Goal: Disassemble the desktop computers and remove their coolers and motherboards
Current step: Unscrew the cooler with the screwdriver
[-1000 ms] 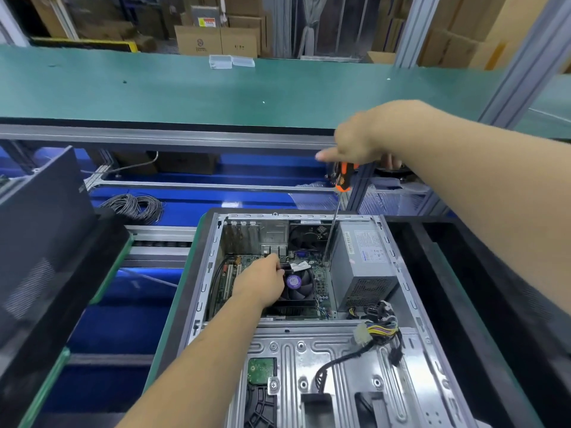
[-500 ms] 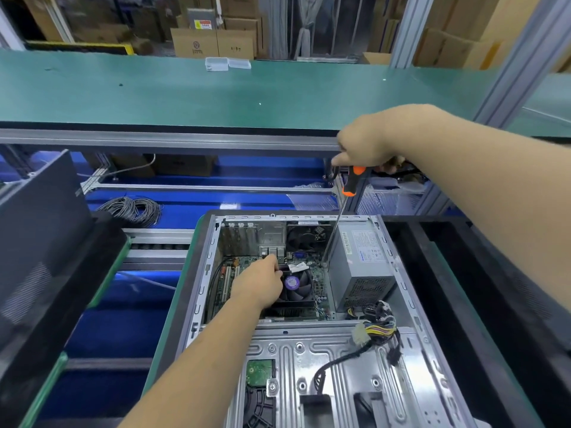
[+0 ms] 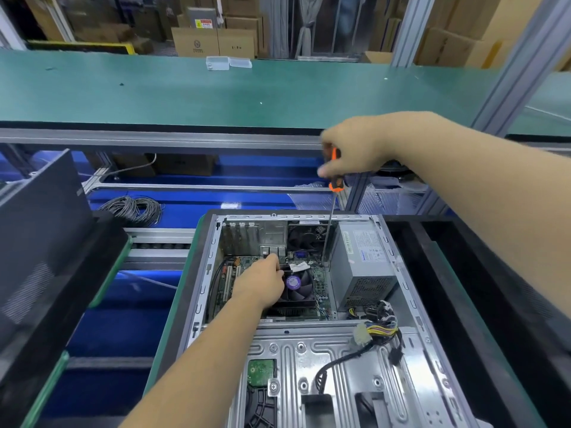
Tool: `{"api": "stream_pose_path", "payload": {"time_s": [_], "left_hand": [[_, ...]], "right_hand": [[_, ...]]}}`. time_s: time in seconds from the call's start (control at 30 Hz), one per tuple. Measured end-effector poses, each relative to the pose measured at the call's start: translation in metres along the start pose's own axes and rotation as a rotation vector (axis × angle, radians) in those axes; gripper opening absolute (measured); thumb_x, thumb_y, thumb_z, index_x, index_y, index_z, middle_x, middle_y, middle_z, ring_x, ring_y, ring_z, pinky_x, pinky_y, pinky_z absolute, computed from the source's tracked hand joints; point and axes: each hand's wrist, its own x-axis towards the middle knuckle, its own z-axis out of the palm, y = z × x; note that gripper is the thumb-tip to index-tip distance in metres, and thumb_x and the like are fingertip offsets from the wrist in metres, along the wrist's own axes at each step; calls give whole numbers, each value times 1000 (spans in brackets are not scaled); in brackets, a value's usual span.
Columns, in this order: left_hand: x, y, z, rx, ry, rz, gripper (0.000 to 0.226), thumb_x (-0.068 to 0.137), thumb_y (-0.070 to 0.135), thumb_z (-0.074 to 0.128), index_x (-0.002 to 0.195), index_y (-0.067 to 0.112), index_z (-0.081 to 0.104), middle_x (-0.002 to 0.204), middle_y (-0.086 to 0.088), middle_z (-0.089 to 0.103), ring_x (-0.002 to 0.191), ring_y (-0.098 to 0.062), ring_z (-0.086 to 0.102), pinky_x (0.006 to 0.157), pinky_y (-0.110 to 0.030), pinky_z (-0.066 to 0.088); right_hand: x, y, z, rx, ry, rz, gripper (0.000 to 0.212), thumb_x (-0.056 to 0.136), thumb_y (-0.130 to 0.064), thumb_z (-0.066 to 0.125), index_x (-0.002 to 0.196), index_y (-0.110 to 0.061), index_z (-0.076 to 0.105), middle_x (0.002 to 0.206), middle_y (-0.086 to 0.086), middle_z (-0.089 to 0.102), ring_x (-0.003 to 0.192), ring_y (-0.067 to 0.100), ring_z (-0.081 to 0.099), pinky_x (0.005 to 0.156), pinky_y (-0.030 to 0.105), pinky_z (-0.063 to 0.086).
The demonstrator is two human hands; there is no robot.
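Inspection from my remote station, taken left to right. Far off to the left of both hands I see a black case panel leaning at the frame edge, and a coil of grey cable lying on the blue surface beyond it.

The left hand reaches into the open desktop case. Its fingers are curled down over the near-left edge of the cooler, gripping the black fan housing; the fingertips themselves are hidden, so I cannot tell how firmly. The purple fan hub sits just right of those knuckles. The motherboard lies flat on the case floor, showing beside and beyond the left fingers, with the cooler mounted on it.

The right hand hovers above the case's far rim. Its fingers are closed round the orange-and-black handle of a screwdriver; the hand is motion-blurred. The thin shaft runs down from those fingers, nearly upright, and its tip meets the board at the far-right corner of the cooler, just beside the power supply.

Below the right fingers, near the camera, a bundle of yellow and black wires rests on the metal drive bay. Beyond both hands runs a green bench.
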Motion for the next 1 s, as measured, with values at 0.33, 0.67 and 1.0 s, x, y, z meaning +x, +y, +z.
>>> {"api": "stream_pose_path", "payload": {"time_s": [0.33,0.67,1.0], "left_hand": [[0,0,1,-9,1,0,12,105,31,40,102,20,46,96,-2,60,81,-22,57,66,-36,44],[1,0,1,0,-9,4,13,105,31,39,102,20,45,95,-2,59,81,-23,57,64,-35,43],[-2,1,-1,-3,-11,8,15,105,30,39,104,18,46,100,-4,60,86,-25,59,73,-40,50]], "right_hand": [[-2,-2,0,-148,49,66,42,101,-48,48,81,-12,56,77,7,57,63,24,55,63,37,47],[1,-5,-4,108,-43,-10,13,90,-21,57,99,-18,66,87,13,72,59,26,71,72,43,60],[-3,-2,0,-115,-20,78,53,96,-62,45,82,-12,55,79,8,60,54,22,61,59,33,48]]}}
